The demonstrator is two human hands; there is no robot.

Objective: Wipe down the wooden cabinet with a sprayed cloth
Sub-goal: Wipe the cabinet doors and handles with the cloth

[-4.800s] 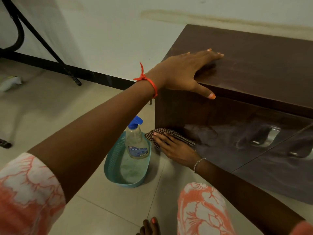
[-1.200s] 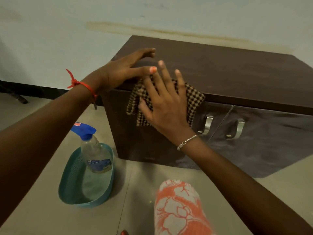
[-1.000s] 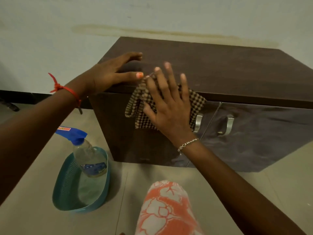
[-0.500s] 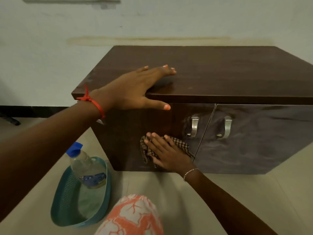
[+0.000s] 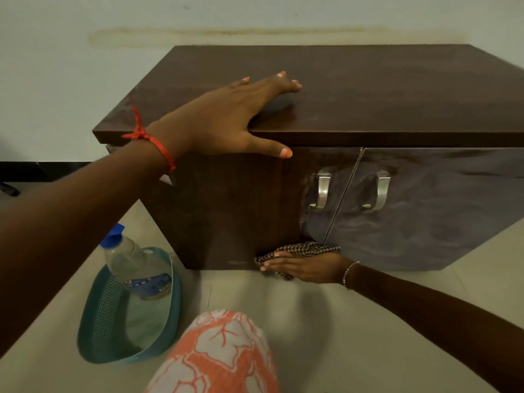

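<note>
A low dark wooden cabinet (image 5: 382, 89) with two doors and metal handles stands against the wall. My left hand (image 5: 226, 120) lies flat on its top front edge, fingers spread, thumb hanging over the front. My right hand (image 5: 306, 266) presses a checked brown cloth (image 5: 303, 248) against the very bottom of the left door, down at the floor. The hand covers part of the cloth. A clear spray bottle (image 5: 136, 268) with a blue nozzle leans in a teal basket (image 5: 99, 321) on the floor to the left.
A white wall runs behind the cabinet, with a dark skirting strip (image 5: 42, 170) at the left. The floor is pale tile. My knee in orange-and-white patterned fabric (image 5: 215, 355) is at the bottom centre, close to the basket.
My right hand has slid the cloth down the left door from its top to its bottom edge. My left hand has stayed on the cabinet top, shifting slightly right.
</note>
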